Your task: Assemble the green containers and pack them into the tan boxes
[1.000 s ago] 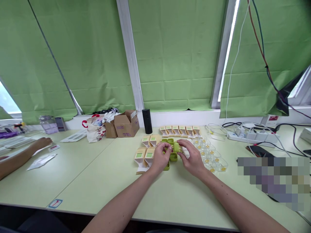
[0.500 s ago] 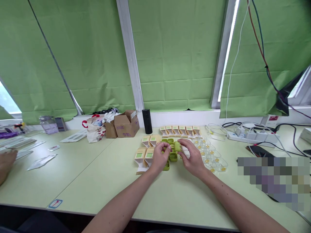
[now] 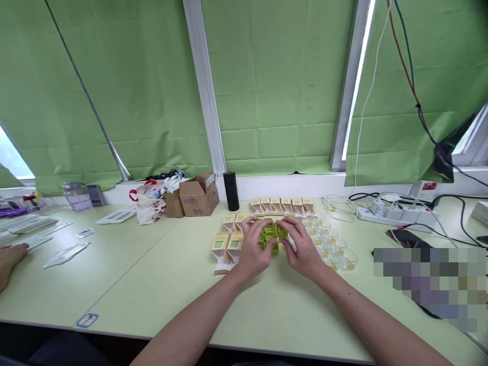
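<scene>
Over the table, my left hand (image 3: 257, 245) and my right hand (image 3: 301, 246) meet at a small olive-green plastic case (image 3: 281, 231). My right thumb and fingers grip its right side. The left fingertips close in on the other side, partly hiding it. More green cases (image 3: 269, 231) sit behind and below the fingers. To the left stand small kraft paper boxes (image 3: 219, 245) with green labels and open flaps. Beside my right hand are several clear plastic cups (image 3: 339, 252) with something yellow in each.
A row of kraft boxes (image 3: 282, 206) stands behind. Farther back are a black cylinder (image 3: 231, 191), a cardboard carton (image 3: 198, 195) and a white bag (image 3: 149, 203). A power strip (image 3: 398, 216) with cables lies right. Another person's hand (image 3: 10, 262) rests far left.
My left hand has moved slightly right, its fingers now spread around the green case. The case has tilted between both hands. The other person's hand has shifted a little.
</scene>
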`<state>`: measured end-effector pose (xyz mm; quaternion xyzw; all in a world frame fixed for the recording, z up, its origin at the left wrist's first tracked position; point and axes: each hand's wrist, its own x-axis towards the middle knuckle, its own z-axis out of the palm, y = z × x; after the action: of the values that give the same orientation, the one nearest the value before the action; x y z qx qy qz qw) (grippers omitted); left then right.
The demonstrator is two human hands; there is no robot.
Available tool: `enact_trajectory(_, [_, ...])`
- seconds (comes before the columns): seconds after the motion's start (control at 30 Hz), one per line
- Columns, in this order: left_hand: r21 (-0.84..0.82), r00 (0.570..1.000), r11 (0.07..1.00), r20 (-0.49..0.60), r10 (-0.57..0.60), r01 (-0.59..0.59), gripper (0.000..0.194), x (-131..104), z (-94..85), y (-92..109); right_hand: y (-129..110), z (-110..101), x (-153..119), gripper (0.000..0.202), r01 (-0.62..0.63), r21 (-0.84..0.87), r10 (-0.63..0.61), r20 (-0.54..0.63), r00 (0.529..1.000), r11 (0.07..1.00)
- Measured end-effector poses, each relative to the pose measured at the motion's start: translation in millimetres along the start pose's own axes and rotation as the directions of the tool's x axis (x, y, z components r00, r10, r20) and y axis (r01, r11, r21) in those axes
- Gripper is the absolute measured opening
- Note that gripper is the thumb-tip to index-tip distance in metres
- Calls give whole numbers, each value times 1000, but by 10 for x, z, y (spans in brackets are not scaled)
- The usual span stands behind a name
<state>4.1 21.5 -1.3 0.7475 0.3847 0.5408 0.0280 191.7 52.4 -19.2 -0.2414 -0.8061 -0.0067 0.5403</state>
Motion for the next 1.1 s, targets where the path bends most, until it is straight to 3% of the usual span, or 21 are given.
enact_trajectory(0.13, [14, 999, 999, 19, 40, -40, 44, 1, 5, 1, 21, -3, 5, 57, 55, -36, -56, -3, 998, 998])
enact_trajectory(0.47, [-44, 1000, 999, -13, 4, -5, 38, 33, -7, -13, 60, -61, 45, 32, 176, -97, -177, 4, 984, 980])
enact_trajectory(1.1, [-55, 999, 998, -39, -27, 25, 34, 14, 3, -33, 20, -46, 58, 32, 177, -97, -175, 22, 984, 979])
